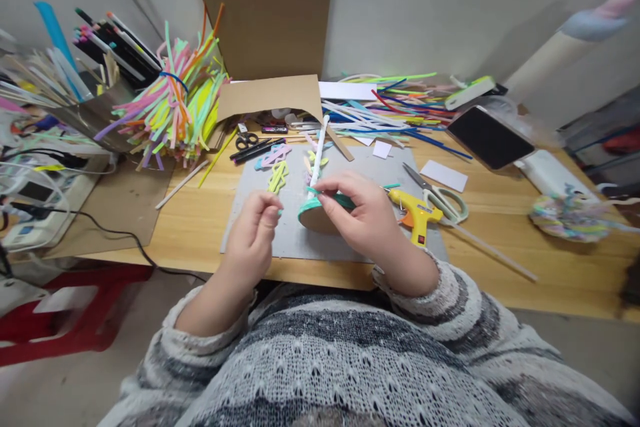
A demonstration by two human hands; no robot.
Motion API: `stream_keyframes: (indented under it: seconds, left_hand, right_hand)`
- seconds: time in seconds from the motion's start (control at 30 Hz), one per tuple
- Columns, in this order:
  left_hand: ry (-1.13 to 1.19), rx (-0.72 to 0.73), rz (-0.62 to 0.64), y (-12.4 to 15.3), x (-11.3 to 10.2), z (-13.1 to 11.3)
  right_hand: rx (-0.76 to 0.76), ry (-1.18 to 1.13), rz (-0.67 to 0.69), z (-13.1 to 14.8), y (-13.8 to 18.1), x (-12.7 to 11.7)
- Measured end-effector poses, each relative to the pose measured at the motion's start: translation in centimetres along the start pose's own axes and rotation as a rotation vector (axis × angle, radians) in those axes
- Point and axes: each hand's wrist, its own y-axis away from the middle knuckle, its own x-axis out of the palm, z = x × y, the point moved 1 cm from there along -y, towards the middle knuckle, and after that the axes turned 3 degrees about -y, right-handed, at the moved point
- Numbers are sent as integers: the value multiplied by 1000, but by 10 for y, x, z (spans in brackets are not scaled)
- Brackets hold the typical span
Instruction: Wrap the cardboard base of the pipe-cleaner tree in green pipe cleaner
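My right hand (363, 217) is closed on a round cardboard base (317, 219) with a fuzzy teal pipe-cleaner rim, thumb and fingers at its upper edge. A white wrapped stem (320, 150) rises from the base, tilted slightly right. Left of the base, apart from it, my left hand (255, 230) is pinched shut; a tiny teal bit shows at its fingertips, too small to name. Yellow-green bent pipe-cleaner shapes (279, 177) and pink-lilac ones (274, 156) lie beyond my left hand on a grey mat (295, 248). Right of my right hand lies a yellow hot glue gun (417, 213).
Scissors (443, 199) with pale handles lie beside the glue gun. A phone (490, 137) rests at the right. Loose pipe cleaners (370, 113) cover the back. A large pipe-cleaner bundle (175, 87) and a power strip (40, 203) with cables are on the left.
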Motion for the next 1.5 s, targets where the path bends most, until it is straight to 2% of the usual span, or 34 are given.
stream_keyframes:
  seconds: [0.1, 0.2, 0.3, 0.47, 0.63, 0.9, 1.17, 1.5]
  left_hand:
    - [-34, 127, 9, -13, 18, -9]
    - [38, 191, -56, -20, 27, -14]
    - [173, 186, -114, -19, 31, -18]
    - [273, 83, -190, -20, 32, -21]
    - [211, 66, -172, -25, 31, -21]
    - [33, 233, -188, -25, 28, -24]
    - [269, 58, -150, -31, 28, -28]
    - [255, 36, -111, -30, 26, -27]
  right_hand:
    - [-1, -5, 1, 1, 0, 0]
    - [-4, -21, -4, 2, 0, 0]
    - [4, -11, -18, 2, 0, 0]
    - [8, 0, -11, 3, 1, 0]
    - [4, -4, -17, 3, 1, -1]
    - [20, 6, -13, 4, -1, 0]
    - [5, 16, -11, 2, 1, 0]
    - [5, 8, -3, 2, 0, 0]
